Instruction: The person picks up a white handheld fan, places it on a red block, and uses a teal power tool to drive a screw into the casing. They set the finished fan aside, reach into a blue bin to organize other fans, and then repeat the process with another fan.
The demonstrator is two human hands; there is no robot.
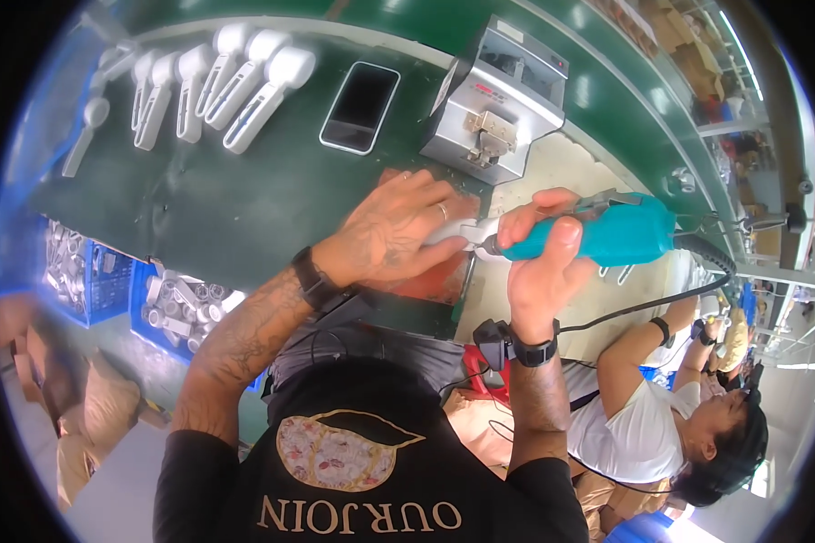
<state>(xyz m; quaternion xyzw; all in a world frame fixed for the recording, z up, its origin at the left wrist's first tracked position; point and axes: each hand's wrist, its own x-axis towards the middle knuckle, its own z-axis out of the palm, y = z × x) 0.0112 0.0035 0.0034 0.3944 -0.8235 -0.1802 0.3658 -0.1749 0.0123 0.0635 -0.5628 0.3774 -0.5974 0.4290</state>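
My right hand (545, 276) is wrapped round a teal electric screwdriver (627, 231), held level with its tip pointing left. The tip meets a white plastic piece (449, 232), which my left hand (397, 222) grips and steadies over a reddish-brown mat (430, 282). My left fingers cover much of the piece, so its full shape and the exact contact spot are hidden. From the rear of the screwdriver a black cable (711, 271) loops down past my right wrist. Beyond my left hand lie several white spoon-shaped plastic parts (258, 90) with long slotted handles.
A phone (362, 107) lies on the green table (217, 195). Behind my hands stands a grey metal machine (493, 104). Blue crates (145, 312) of white and grey parts sit below the left table edge. A co-worker in a white shirt (629, 421) sits close on the right.
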